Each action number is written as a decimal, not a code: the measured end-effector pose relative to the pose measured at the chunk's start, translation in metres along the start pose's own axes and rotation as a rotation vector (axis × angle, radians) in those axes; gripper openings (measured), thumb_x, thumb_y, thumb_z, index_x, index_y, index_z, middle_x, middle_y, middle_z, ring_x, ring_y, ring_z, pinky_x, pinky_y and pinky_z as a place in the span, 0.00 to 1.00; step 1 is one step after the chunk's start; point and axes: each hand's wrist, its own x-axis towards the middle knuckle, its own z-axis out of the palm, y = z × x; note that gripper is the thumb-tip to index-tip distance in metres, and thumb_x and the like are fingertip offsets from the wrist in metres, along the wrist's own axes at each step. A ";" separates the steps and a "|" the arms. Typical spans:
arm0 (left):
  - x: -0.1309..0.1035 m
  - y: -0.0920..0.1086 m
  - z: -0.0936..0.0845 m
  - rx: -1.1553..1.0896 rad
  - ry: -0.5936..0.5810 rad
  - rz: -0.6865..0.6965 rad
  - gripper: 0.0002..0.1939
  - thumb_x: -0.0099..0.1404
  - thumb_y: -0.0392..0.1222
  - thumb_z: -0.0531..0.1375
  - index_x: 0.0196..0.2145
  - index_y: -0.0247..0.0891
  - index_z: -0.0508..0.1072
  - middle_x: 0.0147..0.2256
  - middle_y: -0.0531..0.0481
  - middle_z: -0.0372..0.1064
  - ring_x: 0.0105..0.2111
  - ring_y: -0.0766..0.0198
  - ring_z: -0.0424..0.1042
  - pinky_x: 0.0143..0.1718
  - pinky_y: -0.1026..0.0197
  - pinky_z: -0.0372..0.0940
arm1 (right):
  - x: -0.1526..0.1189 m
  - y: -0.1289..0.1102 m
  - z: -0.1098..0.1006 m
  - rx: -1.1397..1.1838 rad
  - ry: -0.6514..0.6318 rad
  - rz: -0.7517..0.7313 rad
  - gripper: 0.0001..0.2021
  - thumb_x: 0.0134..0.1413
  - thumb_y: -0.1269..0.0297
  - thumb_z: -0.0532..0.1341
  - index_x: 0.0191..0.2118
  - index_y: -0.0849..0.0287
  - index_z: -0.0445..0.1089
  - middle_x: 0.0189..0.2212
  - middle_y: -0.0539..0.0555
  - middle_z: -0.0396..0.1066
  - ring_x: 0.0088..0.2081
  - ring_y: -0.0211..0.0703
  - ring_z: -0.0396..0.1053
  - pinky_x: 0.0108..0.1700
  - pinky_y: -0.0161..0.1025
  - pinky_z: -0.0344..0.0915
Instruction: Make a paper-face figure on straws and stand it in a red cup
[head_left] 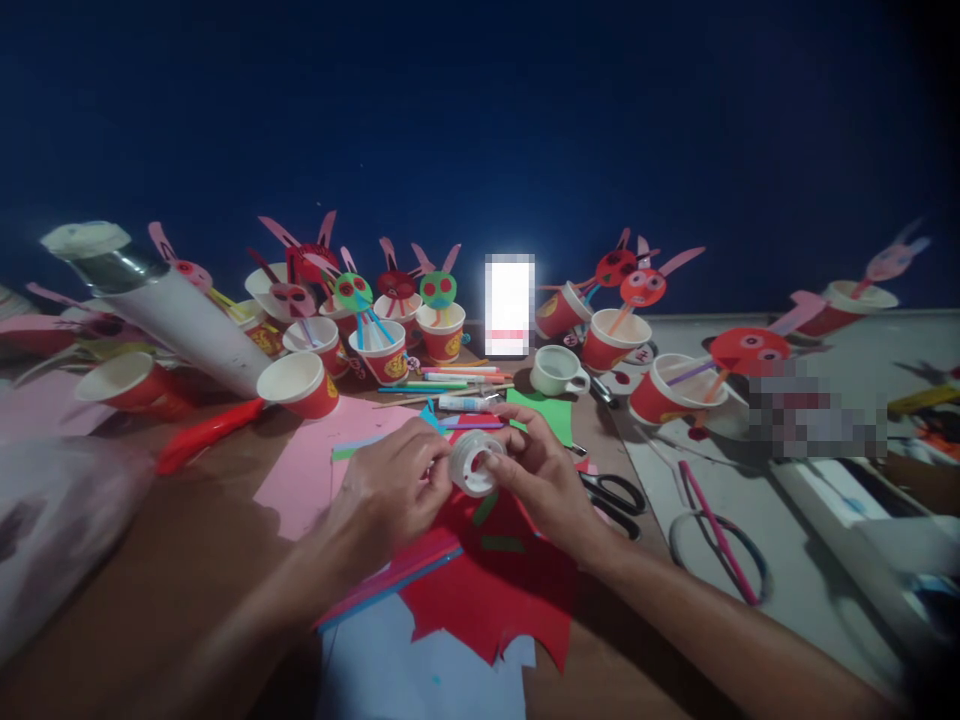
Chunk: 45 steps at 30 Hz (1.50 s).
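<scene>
A small whitish ring-shaped roll [474, 464], apparently tape, is between my two hands above red paper [495, 590]. My right hand [551, 480] grips the roll from the right, its thumb at the centre hole. At the roll's left edge, my left hand [401, 475] has its fingers curled together; what they pinch, if anything, is too small to make out. Pink paper [300, 465] lies under and left of my left hand. Small green strips [502, 543] rest on the red paper. Black-handled scissors [615, 495] are right of my right hand.
Red paper cups [300, 385] with paper rabbit-like faces on straws stand along the back. A white mug [559, 370], markers [461, 375] and a bright blurred screen [510, 305] are behind my hands. A plastic bag [67, 530] lies left, a pink-and-grey loop [720, 540] right.
</scene>
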 end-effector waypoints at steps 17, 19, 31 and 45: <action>0.001 -0.011 0.000 -0.232 0.006 0.152 0.09 0.54 0.26 0.54 0.29 0.39 0.67 0.27 0.50 0.67 0.27 0.65 0.66 0.29 0.64 0.62 | 0.001 0.005 0.000 0.104 0.061 0.150 0.22 0.45 0.58 0.68 0.45 0.55 0.60 0.24 0.46 0.68 0.24 0.36 0.67 0.24 0.31 0.66; 0.000 -0.009 -0.001 -0.240 0.023 0.165 0.10 0.53 0.25 0.55 0.30 0.39 0.67 0.27 0.49 0.67 0.28 0.65 0.67 0.29 0.64 0.62 | 0.002 0.005 -0.001 0.095 0.092 0.157 0.22 0.45 0.58 0.68 0.44 0.56 0.61 0.24 0.46 0.69 0.24 0.36 0.67 0.23 0.30 0.65; 0.003 -0.008 -0.001 -0.240 0.143 0.264 0.10 0.53 0.24 0.56 0.29 0.36 0.67 0.25 0.50 0.67 0.26 0.67 0.67 0.26 0.65 0.64 | 0.005 -0.006 0.001 0.122 0.168 0.212 0.24 0.41 0.58 0.69 0.42 0.57 0.60 0.28 0.47 0.70 0.26 0.36 0.69 0.23 0.29 0.68; 0.001 -0.015 0.000 -0.255 0.169 0.045 0.14 0.58 0.23 0.56 0.40 0.33 0.73 0.37 0.45 0.72 0.40 0.63 0.70 0.43 0.61 0.65 | 0.009 -0.004 -0.007 0.147 0.214 0.201 0.23 0.43 0.59 0.69 0.44 0.57 0.61 0.32 0.48 0.71 0.29 0.35 0.70 0.24 0.29 0.68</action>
